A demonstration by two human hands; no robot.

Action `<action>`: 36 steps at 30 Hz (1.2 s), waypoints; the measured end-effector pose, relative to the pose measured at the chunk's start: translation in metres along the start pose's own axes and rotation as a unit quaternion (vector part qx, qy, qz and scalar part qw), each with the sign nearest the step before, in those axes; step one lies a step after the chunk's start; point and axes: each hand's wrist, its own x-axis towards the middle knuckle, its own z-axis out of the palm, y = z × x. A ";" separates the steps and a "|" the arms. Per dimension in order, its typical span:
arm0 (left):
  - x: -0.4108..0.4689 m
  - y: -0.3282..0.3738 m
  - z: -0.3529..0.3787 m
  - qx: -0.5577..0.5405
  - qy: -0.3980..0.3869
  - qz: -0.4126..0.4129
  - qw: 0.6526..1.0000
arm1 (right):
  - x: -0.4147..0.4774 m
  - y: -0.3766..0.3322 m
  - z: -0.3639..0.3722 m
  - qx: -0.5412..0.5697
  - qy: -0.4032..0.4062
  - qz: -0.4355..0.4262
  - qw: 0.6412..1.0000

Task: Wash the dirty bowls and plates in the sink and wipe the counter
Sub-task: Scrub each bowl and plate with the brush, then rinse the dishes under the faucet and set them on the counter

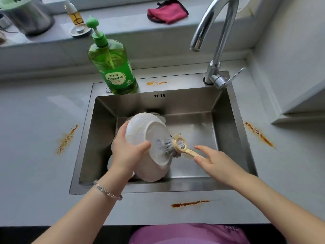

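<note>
A white bowl (151, 131) is tilted on its side over the steel sink (226, 124), its underside facing right. My left hand (126, 150) grips its rim, thumb across the outside. My right hand (216, 161) holds the beige handle of a dish brush (177, 146), whose grey bristles press against the bowl's base. More white dishes (112, 162) lie in the sink under my left hand, mostly hidden.
A green dish soap bottle (112, 67) stands on the sink's back rim. The chrome tap (214, 41) arches over the right side, with no water running. Orange stains (66, 140) mark the grey counter (35, 120) on several sides. A red cloth (167, 12) lies on the windowsill.
</note>
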 end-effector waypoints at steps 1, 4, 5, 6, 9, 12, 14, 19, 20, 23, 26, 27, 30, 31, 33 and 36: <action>0.004 0.002 0.005 0.012 -0.004 0.009 1.000 | 0.004 0.007 -0.012 -0.021 0.003 0.013 1.000; 0.016 0.010 0.020 0.041 -0.020 0.025 0.999 | 0.018 0.021 -0.054 -0.109 0.039 0.024 0.993; 0.020 0.012 0.025 0.050 -0.025 0.026 0.998 | 0.024 0.024 -0.070 -0.155 0.062 0.024 0.986; 0.024 0.015 0.030 0.056 -0.032 0.028 0.998 | 0.030 0.027 -0.086 -0.198 0.094 0.025 0.975; 0.034 0.024 0.045 0.058 -0.059 0.038 0.996 | 0.051 0.030 -0.129 -0.271 0.195 0.006 0.943; 0.043 0.029 0.057 0.063 -0.066 0.043 0.995 | 0.076 0.028 -0.163 -0.320 0.255 -0.049 0.911; 0.048 0.032 0.063 0.077 -0.067 0.046 0.994 | 0.094 0.027 -0.181 -0.343 0.268 -0.086 0.896; 0.057 0.035 0.070 0.111 -0.078 0.043 0.990 | 0.146 0.048 -0.201 -0.323 0.233 -0.074 0.914; 0.059 0.035 0.071 0.114 -0.079 0.042 0.989 | 0.155 0.054 -0.202 -0.315 0.222 -0.076 0.920; 0.066 0.037 0.073 0.124 -0.079 0.038 0.988 | 0.172 0.069 -0.201 -0.323 0.209 -0.078 0.920; 0.073 0.038 0.076 0.128 -0.075 0.029 0.989 | 0.174 0.079 -0.199 -0.308 0.194 -0.084 0.927; 0.075 0.038 0.077 0.129 -0.073 0.029 0.989 | 0.173 0.081 -0.199 -0.297 0.196 -0.092 0.930; 0.080 0.039 0.080 0.129 -0.069 0.023 0.989 | 0.167 0.083 -0.199 -0.256 0.212 -0.119 0.936; 0.080 0.040 0.081 0.128 -0.067 0.019 0.989 | 0.164 0.084 -0.198 -0.253 0.216 -0.125 0.935; 0.081 0.040 0.082 0.127 -0.063 0.014 0.990 | 0.161 0.082 -0.197 -0.256 0.216 -0.128 0.933; 0.080 0.040 0.083 0.130 -0.062 0.015 0.990 | 0.158 0.078 -0.196 -0.254 0.226 -0.125 0.932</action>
